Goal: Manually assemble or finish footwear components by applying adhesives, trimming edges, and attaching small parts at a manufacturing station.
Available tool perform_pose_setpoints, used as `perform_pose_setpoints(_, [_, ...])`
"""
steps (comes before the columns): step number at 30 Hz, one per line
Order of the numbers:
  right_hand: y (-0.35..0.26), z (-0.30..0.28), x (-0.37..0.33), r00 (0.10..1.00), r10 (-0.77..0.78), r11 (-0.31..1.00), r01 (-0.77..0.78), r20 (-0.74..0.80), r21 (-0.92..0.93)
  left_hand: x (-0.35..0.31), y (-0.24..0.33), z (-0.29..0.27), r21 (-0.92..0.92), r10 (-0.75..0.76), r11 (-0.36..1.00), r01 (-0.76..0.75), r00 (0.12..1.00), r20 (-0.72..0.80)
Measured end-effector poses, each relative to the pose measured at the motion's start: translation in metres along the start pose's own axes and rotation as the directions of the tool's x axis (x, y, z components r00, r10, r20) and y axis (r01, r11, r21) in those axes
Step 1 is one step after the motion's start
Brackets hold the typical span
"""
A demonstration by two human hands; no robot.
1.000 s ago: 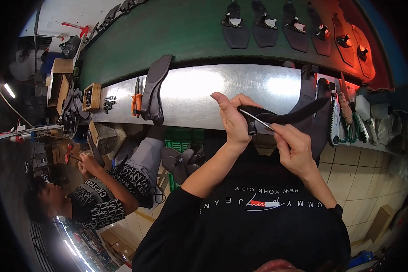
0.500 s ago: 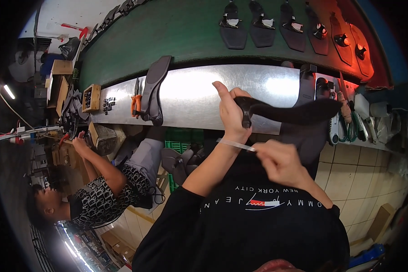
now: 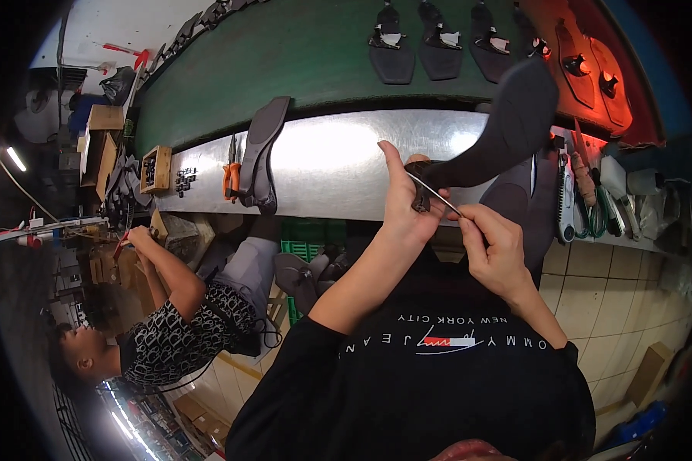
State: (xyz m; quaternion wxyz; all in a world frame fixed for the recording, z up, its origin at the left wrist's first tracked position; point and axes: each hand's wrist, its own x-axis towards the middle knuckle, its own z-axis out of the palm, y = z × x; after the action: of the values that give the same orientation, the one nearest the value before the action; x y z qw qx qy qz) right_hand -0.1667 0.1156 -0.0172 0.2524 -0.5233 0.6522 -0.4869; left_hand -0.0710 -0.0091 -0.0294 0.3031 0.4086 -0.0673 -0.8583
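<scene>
My left hand (image 3: 409, 201) grips a black sandal (image 3: 519, 119) at its narrow heel end, with the thumb sticking up. The broad toe end of its sole points up and to the right, over the metal shelf. My right hand (image 3: 500, 250) pinches a thin metal blade (image 3: 437, 195) between thumb and fingers. The blade slants across my left palm, its far end against the sandal's heel end. Whether it cuts into the material I cannot tell.
Sandals (image 3: 440, 58) stand in a row on the green conveyor belt (image 3: 284, 65). On the metal shelf (image 3: 331, 161) lie another sandal (image 3: 261, 150), orange-handled pliers (image 3: 231, 173) and a wooden box (image 3: 155, 169). Tools (image 3: 584, 184) crowd the right end. A co-worker (image 3: 184, 307) sits at left.
My left hand has tilted the sandal, so its toe end has swung upward. My right hand has brought the blade up from beside my left wrist to the sandal's heel end.
</scene>
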Motion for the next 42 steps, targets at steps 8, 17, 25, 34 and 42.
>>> perform_pose_setpoints(8, [-0.009, 0.000, 0.004, 0.997, -0.011, 0.986, 0.022, -0.072, 0.163, 0.005, -0.005, -0.004, 0.163, 0.262, 0.948, -0.273, 0.961, 0.085])
perform_pose_setpoints(17, [-0.001, 0.002, 0.021, 0.972, 0.031, 0.980, 0.017, -0.234, 0.199, -0.012, -0.027, -0.003, 0.176, -0.096, 0.984, 0.037, 0.936, 0.339])
perform_pose_setpoints(25, [0.006, -0.012, 0.019, 0.978, 0.190, 0.862, -0.126, -0.084, 0.491, -0.017, -0.028, -0.008, 0.326, 0.011, 0.933, -0.151, 0.919, 0.394])
perform_pose_setpoints(34, [0.013, -0.007, 0.011, 0.975, 0.109, 0.892, -0.010, -0.193, 0.451, -0.016, -0.045, -0.019, 0.234, 0.184, 0.930, -0.285, 0.909, 0.375])
perform_pose_setpoints(42, [0.003, -0.016, 0.014, 0.978, 0.118, 0.890, -0.028, -0.171, 0.455, -0.025, -0.039, -0.010, 0.300, 0.059, 0.941, -0.160, 0.945, 0.321])
